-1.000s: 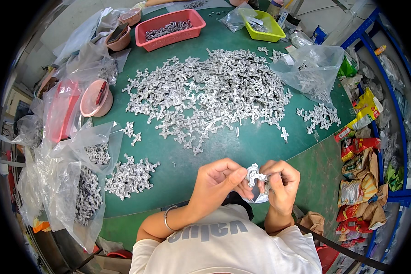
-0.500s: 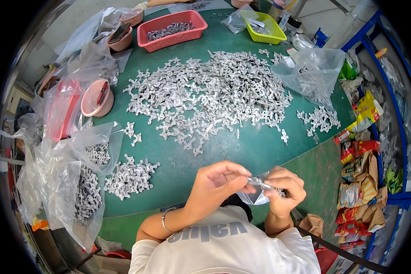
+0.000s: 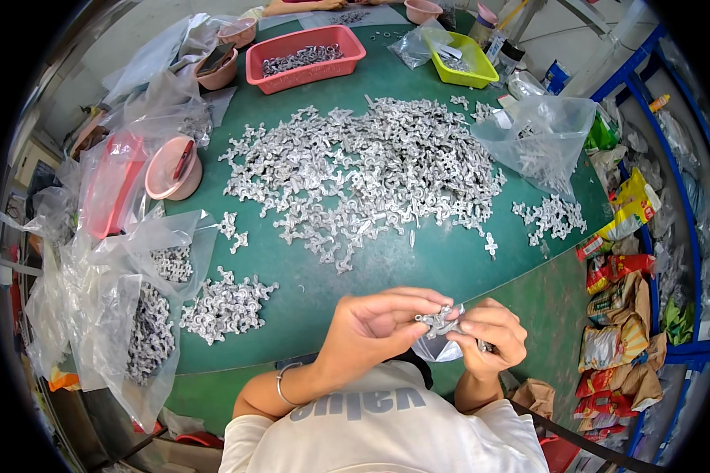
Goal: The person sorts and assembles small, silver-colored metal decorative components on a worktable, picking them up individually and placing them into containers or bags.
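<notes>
One silver metal piece (image 3: 440,321) shows in the head view at the near edge of the green table (image 3: 331,303), pinched between the thumb and fingers of the left hand (image 3: 371,322) and by the curled fingertips of the right hand (image 3: 493,335); more grey metal (image 3: 486,345) peeks from under the right fingers, mostly hidden; farther off lies a broad heap of similar pieces (image 3: 371,173); a smaller pile (image 3: 227,309) lies left, beside a clear plastic bag (image 3: 83,296); a red tray (image 3: 312,79) stands far.
</notes>
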`<state>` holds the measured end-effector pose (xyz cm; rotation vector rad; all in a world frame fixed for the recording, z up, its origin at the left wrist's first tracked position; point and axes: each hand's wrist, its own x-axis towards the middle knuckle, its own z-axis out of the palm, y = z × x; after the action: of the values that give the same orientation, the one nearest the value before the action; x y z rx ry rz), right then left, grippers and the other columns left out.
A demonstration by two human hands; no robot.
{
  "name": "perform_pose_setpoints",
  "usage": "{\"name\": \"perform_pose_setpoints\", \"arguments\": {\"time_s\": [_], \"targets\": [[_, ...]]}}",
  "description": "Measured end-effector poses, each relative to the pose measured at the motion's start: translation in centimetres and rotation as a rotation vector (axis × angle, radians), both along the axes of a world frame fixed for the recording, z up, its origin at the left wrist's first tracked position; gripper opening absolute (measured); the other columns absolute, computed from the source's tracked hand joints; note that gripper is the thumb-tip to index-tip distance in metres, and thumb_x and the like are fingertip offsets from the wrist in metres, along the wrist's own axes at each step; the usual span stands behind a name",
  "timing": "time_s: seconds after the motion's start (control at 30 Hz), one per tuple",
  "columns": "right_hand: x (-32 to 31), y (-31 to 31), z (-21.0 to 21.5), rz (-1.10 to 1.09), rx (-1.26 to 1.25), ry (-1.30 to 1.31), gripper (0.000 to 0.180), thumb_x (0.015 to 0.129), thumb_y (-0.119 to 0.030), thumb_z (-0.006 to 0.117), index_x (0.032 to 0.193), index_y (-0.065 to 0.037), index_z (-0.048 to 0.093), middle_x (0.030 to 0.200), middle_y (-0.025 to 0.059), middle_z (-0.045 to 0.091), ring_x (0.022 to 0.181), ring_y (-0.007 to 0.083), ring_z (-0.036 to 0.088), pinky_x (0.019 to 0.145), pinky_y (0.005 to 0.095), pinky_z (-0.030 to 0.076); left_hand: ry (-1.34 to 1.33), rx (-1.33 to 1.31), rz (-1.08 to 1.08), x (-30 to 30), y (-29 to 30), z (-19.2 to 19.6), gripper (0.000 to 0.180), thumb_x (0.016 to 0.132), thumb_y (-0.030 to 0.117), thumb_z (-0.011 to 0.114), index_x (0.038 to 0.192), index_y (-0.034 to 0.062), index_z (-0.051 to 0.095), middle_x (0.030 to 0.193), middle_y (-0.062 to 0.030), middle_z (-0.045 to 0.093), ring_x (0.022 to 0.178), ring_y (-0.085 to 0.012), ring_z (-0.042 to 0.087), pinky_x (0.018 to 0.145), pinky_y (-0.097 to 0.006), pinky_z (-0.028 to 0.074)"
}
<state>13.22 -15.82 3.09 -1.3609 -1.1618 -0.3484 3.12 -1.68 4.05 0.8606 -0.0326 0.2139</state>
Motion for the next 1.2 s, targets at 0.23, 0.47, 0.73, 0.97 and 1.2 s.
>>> {"name": "perform_pose_setpoints", "arguments": {"time_s": [0.23,0.47,0.73,0.97,1.2], "targets": [[-0.4,0.2,-0.5,0.034,0.022,0.109,0.026,0.057,0.003,0.076,0.077,0.001,0.06,0.067,0.0118,0.06,0.049,0.0177,0.056,0.042,0.0256,0.041,0.027,-0.043,0.07,-0.1,-0.4,0.0,0.025,0.076,-0.016,0.049,0.099,-0.009,0.054,0.109,-0.0224,0.051,0.101,-0.029,0.055,0.088,-0.038,0.046],[-0.8,0.4,-1.0,0.082,0.022,0.227,0.026,0.058,0.003,0.076,0.077,0.002,0.057,0.07,0.0142,0.061,0.056,0.0184,0.057,0.047,0.0264,0.043,-0.046,0.066,0.127,-0.2,-0.3,-0.1,0.024,0.076,-0.014,0.054,0.099,-0.0101,0.056,0.11,-0.0202,0.051,0.1,-0.0231,0.054,0.085,-0.032,0.048],[-1.7,0.8,-1.1,0.054,0.013,0.319,0.025,0.062,0.003,0.075,0.078,0.0,0.055,0.073,0.0155,0.062,0.062,0.0181,0.059,0.053,0.0276,0.045,-0.075,0.176,0.126,-0.3,0.4,0.2,0.024,0.077,-0.011,0.055,0.101,-0.0083,0.057,0.111,-0.0186,0.052,0.099,-0.022,0.054,0.084,-0.031,0.049],[-2.0,1.3,-1.2,-0.02,0.013,0.322,0.026,0.06,0.005,0.074,0.077,0.0,0.055,0.071,0.0132,0.061,0.059,0.0178,0.058,0.052,0.028,0.044,0.0,0.16,0.133,-0.4,0.3,0.9,0.032,0.075,-0.013,0.056,0.106,-0.0087,0.054,0.109,-0.0193,0.051,0.098,-0.0217,0.054,0.082,-0.031,0.048],[-2.5,2.1,-0.9,-0.022,0.001,0.308,0.028,0.059,0.005,0.075,0.077,0.0,0.054,0.069,0.0125,0.06,0.057,0.0173,0.057,0.051,0.0281,0.043,-0.03,0.197,0.169,-0.4,0.5,-0.2,0.034,0.075,-0.013,0.056,0.108,-0.009,0.052,0.101,-0.0129,0.051,0.092,-0.0179,0.054,0.079,-0.029,0.048]]}}
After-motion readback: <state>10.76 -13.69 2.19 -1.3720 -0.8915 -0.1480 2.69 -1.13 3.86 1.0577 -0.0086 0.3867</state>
